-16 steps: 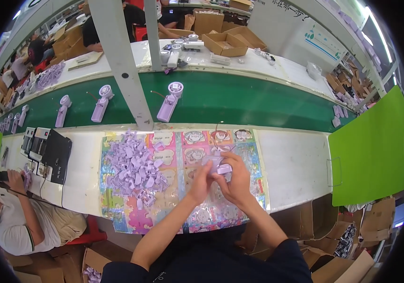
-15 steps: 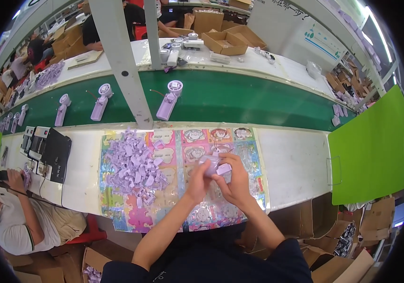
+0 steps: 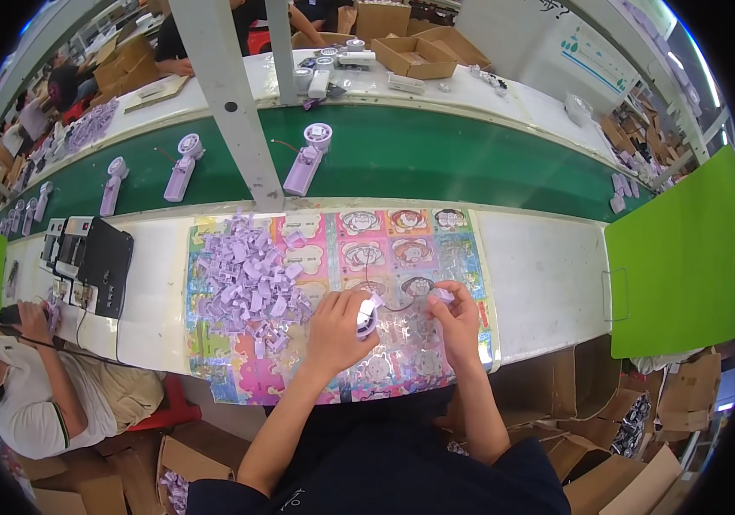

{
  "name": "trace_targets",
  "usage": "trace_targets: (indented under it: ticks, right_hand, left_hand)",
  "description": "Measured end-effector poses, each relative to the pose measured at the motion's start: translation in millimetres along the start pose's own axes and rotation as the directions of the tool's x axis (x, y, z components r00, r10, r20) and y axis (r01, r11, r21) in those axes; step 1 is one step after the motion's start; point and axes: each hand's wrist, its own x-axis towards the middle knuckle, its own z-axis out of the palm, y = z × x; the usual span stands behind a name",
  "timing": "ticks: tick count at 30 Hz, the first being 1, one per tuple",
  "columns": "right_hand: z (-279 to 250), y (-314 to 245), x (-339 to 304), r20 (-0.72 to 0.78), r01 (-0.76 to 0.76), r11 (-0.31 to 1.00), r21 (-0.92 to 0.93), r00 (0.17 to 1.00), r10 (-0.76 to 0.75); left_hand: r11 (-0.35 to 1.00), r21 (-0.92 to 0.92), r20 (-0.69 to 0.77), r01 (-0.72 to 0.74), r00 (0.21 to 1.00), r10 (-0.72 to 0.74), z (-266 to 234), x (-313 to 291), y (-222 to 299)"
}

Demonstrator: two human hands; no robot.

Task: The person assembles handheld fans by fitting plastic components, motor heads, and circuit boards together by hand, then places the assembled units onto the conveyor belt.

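Note:
My left hand (image 3: 339,329) is closed around a small white round fan head (image 3: 367,317) above a colourful cartoon-print mat (image 3: 402,240). My right hand (image 3: 456,316) pinches a small pale purple part (image 3: 442,294) a short way to the right. A thin dark wire (image 3: 393,305) runs between the two pieces. Left of my hands lies a heap of purple plastic parts (image 3: 247,279) on the same mat.
A green conveyor belt (image 3: 436,163) runs behind the mat, carrying purple handheld fans (image 3: 306,163). A white post (image 3: 230,103) stands at its near edge. Black test boxes (image 3: 97,262) sit to the left near a seated person (image 3: 33,386). A green panel (image 3: 677,257) stands right; cardboard boxes lie below.
My hands have drawn apart: the left now holds the white fan head alone, while the right has moved rightward with the small purple part, pulling the wire out between them.

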Motion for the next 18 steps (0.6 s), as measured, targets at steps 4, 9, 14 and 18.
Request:
trace_targets:
  ticks: [4,9,14,18]
  right_hand:
    - [19,-3,6,0.106,-0.045,0.996,0.078,0.994,0.036]
    - [55,15,10,0.084,0.019,0.998,-0.053,0.996,-0.014]
    - [63,18,7,0.081,0.063,0.906,-0.418,0.996,-0.032]
    - [59,26,6,0.098,0.075,0.918,-0.390,0.994,-0.039]
  left_hand:
    - [1.000,-0.014,-0.014,0.006,1.000,-0.006,7,-6,-8]
    - [0.999,-0.046,-0.064,0.000,0.998,-0.003,11,-10,-9]
    - [1.000,-0.014,-0.056,0.003,0.998,-0.003,13,-18,-7]
    - [1.000,0.007,-0.094,-0.024,0.995,0.025,13,-19,-3]
